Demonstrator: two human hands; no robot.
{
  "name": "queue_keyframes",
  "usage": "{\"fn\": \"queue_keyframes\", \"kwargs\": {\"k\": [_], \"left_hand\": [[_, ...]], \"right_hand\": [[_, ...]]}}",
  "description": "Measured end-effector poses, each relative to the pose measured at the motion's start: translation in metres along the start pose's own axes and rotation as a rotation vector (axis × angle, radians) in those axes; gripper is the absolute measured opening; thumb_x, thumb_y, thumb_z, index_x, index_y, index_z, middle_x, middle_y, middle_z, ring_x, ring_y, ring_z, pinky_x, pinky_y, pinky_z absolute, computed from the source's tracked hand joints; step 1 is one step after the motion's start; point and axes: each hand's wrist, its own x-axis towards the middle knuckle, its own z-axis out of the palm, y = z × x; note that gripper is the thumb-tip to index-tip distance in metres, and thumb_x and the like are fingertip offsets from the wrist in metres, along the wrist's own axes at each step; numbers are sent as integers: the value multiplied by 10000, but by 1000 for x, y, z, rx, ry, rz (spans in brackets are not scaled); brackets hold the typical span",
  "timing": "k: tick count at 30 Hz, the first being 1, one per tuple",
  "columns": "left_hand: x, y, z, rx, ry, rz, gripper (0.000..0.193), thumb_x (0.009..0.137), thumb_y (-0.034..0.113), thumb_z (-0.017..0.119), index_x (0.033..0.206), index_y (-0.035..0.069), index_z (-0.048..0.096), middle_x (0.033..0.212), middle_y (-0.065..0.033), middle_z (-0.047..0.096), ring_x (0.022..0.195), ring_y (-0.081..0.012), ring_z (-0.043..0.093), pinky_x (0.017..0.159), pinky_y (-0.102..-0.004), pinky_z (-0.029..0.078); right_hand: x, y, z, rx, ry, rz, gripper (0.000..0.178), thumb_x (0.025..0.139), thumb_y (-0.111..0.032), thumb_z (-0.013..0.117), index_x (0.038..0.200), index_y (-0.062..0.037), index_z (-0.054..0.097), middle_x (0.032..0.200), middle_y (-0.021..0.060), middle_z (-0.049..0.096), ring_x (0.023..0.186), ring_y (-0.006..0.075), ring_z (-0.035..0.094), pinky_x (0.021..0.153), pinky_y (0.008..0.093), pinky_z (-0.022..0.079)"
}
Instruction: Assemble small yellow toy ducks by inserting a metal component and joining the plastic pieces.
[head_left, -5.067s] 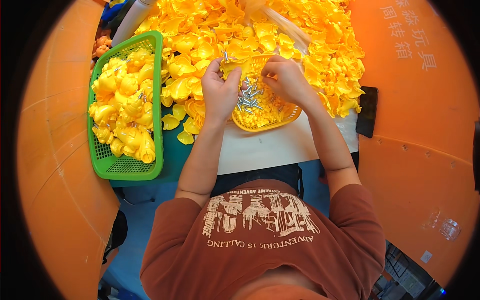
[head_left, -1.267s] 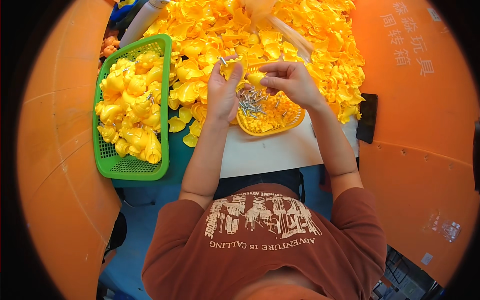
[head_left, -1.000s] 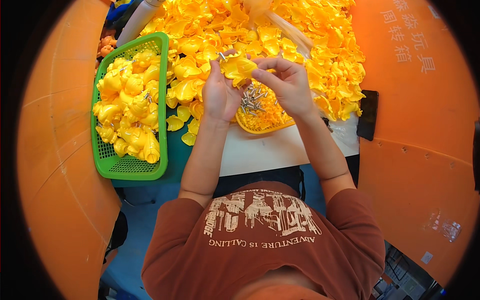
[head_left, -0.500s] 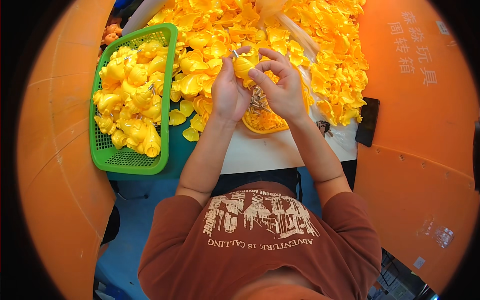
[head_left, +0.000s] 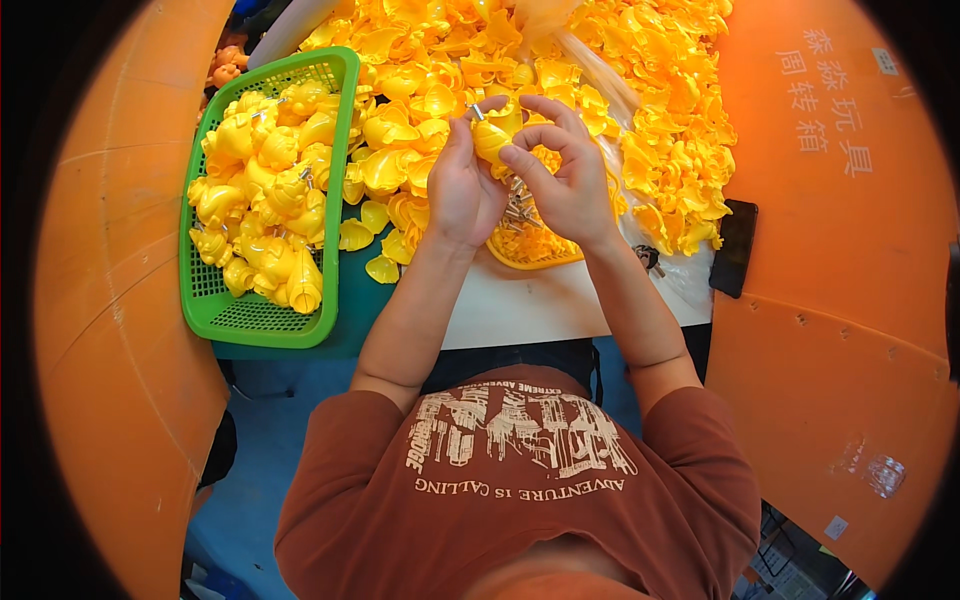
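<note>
Between my two hands is a yellow plastic piece [head_left: 490,140], rounded, with a short metal pin [head_left: 477,113] sticking out at its upper left. My left hand [head_left: 465,185] grips it from the left, partly hidden behind it. From the right, my right hand [head_left: 565,175] pinches it between thumb and fingers. Right below them stands a yellow basket [head_left: 540,262] holding small metal pins [head_left: 520,205] and small orange-yellow bits. Part of this basket is covered by my right hand.
A green basket [head_left: 340,200] with several assembled yellow pieces [head_left: 265,200] stands at the left. Loose yellow shells [head_left: 430,60] heap across the far table. A clear plastic bag [head_left: 590,65] lies among them. At the right are keys [head_left: 648,257], a black phone [head_left: 735,248] and an orange panel [head_left: 830,230].
Both hands have shifted very slightly to the right with the yellow piece, which has turned a little. The grip stays the same.
</note>
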Motion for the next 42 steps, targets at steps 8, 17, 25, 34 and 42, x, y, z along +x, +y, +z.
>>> {"fn": "queue_keyframes", "kwargs": {"k": [8,17,25,34,42], "left_hand": [[1,2,-5,-27,-24,-58,454,985,372,175,1182,62,441,1138,-114,514,1051,-203,498,914,-351,407],[0,-5,0,118,10,50,422,986,368,214,1189,73,438,1117,-82,500,1028,-173,483,881,-340,411],[5,6,-11,58,-2,58,402,976,380,273,1204,84,423,1102,-76,505,973,-169,497,832,-332,423],[11,8,-17,34,-120,130,388,964,363,338,1220,75,384,1138,-143,523,877,-197,536,756,-330,446],[5,4,-10,18,-30,147,327,957,281,403,1223,92,405,1160,-94,527,973,-208,558,795,-337,463]], "right_hand": [[0,-4,-1,-80,-21,-63,95,743,-123,671,775,-43,630,1189,155,521,1164,333,416,1024,439,249],[3,-2,2,-137,8,-87,115,716,-153,689,742,-50,642,1181,166,514,1176,381,374,1026,477,239],[39,16,15,0,-98,-107,131,727,-158,702,810,-66,660,1164,151,537,1111,282,476,956,380,353],[132,94,47,-757,-235,-84,182,704,-171,664,857,-74,651,828,122,655,691,298,629,614,362,504],[58,4,-37,882,-4,297,163,854,-98,579,965,16,615,719,-6,579,558,41,482,491,165,370]]}}
